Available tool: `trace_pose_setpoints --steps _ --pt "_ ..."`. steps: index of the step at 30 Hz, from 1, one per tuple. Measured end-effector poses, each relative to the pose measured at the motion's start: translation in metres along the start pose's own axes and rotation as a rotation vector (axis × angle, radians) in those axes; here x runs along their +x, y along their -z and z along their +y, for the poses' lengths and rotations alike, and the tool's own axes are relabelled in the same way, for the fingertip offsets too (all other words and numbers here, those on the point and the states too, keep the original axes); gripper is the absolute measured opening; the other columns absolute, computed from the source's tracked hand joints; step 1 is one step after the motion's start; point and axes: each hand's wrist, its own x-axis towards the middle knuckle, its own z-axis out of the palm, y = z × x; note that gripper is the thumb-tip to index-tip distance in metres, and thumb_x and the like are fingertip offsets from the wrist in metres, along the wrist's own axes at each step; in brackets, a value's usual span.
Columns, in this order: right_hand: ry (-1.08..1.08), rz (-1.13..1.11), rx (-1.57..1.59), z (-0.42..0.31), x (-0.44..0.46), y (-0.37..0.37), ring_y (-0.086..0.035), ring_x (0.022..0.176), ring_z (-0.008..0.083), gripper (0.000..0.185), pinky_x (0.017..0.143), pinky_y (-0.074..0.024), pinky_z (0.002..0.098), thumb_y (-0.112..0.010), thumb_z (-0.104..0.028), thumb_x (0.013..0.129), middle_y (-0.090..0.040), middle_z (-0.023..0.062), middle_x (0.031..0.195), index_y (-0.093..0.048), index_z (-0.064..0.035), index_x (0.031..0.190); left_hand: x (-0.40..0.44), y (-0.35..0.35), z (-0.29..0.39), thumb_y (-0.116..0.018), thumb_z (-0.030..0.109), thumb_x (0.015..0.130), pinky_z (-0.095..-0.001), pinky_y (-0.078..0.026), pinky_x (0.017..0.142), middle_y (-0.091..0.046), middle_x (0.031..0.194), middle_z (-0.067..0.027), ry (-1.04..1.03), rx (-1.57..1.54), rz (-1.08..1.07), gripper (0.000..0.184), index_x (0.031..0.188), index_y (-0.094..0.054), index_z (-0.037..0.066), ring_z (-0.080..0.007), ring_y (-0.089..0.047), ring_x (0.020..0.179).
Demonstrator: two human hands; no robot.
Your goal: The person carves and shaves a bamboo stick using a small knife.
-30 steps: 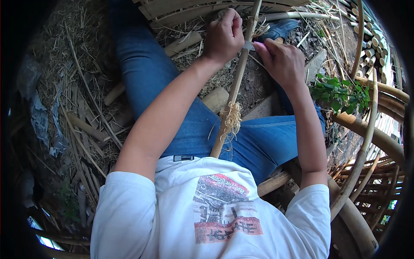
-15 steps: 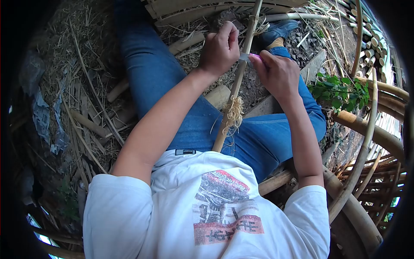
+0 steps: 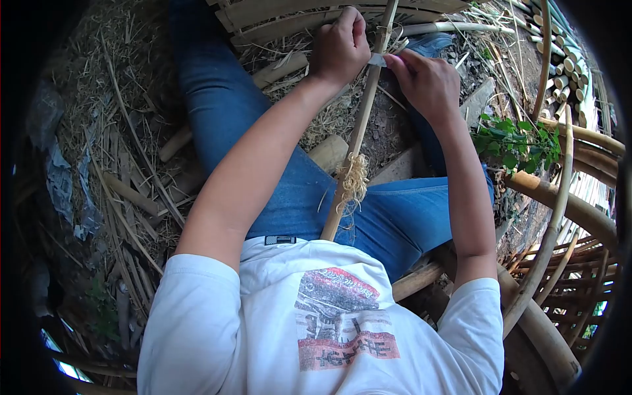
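A long bamboo strip (image 3: 361,125) runs from my waist up between my legs, past the top edge. Curled shavings (image 3: 355,179) hang on its lower part. A short pale blade (image 3: 377,60) lies across the strip near the top. On the right, my right hand (image 3: 429,82) is closed on the blade's pink handle (image 3: 390,60). My left hand (image 3: 340,47) is closed at the left side of the strip, by the blade's other end; what its fingers grip is hidden.
Split bamboo slats (image 3: 283,18) lie at the top. Cut bamboo poles (image 3: 569,76) are stacked at upper right, above a leafy green plant (image 3: 517,141). Curved bamboo (image 3: 559,197) stands at the right. Dry straw and sticks (image 3: 131,191) cover the ground at left.
Over the last second both hands moved down toward me with the blade, then back up along the strip. The shavings remain on the strip.
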Motion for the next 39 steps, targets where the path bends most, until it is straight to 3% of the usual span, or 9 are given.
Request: trace_pose_setpoints --steps 3,7,18,24,39 --pt "-0.008 -0.035 0.024 -0.01 -0.017 0.004 -0.063 0.052 0.0312 0.043 0.047 -0.0459 0.0432 -0.065 -0.048 0.096 -0.061 0.0086 0.056 -0.064 -0.0135 0.071 -0.016 0.009 0.007 -0.064 0.007 0.094 -0.0362 -0.042 0.047 -0.052 0.056 -0.0076 0.107 -0.107 -0.056 0.017 0.083 -0.051 0.006 -0.0232 -0.062 0.049" --pt "-0.036 -0.069 0.167 -0.038 -0.051 0.016 -0.06 0.049 0.0299 0.041 0.045 -0.0423 0.0419 -0.068 -0.044 0.096 -0.059 0.0078 0.055 -0.061 -0.0128 0.07 -0.052 0.044 0.032 -0.064 0.006 0.095 -0.0344 -0.043 0.047 -0.051 0.056 -0.0054 0.144 -0.159 -0.149 0.019 0.082 -0.051 0.006 -0.0191 -0.061 0.049" --pt "0.022 0.047 0.007 -0.014 -0.019 0.003 -0.061 0.049 0.0298 0.041 0.044 -0.0449 0.04 -0.067 -0.045 0.096 -0.058 0.007 0.053 -0.06 -0.0143 0.07 -0.013 0.013 0.008 -0.061 0.002 0.094 -0.0403 -0.046 0.049 -0.057 0.06 -0.0114 0.063 -0.075 -0.054 0.014 0.084 -0.052 0.006 -0.0303 -0.066 0.054" --pt "0.049 0.052 0.051 -0.028 -0.04 0.006 -0.06 0.047 0.0286 0.042 0.043 -0.0426 0.0397 -0.068 -0.045 0.096 -0.058 0.0063 0.054 -0.058 -0.0133 0.07 -0.036 0.029 0.018 -0.064 0.0 0.092 -0.0404 -0.046 0.048 -0.056 0.059 -0.0105 -0.049 -0.047 -0.043 0.016 0.085 -0.052 0.007 -0.0319 -0.066 0.054" --pt "-0.03 -0.035 0.144 -0.044 -0.056 0.017 -0.058 0.048 0.0307 0.042 0.044 -0.0411 0.0418 -0.068 -0.043 0.096 -0.057 0.0072 0.054 -0.058 -0.0125 0.07 -0.047 0.043 0.028 -0.064 0.001 0.094 -0.0383 -0.045 0.048 -0.054 0.06 -0.0096 -0.013 -0.105 -0.101 0.016 0.087 -0.052 0.006 -0.0299 -0.064 0.053"
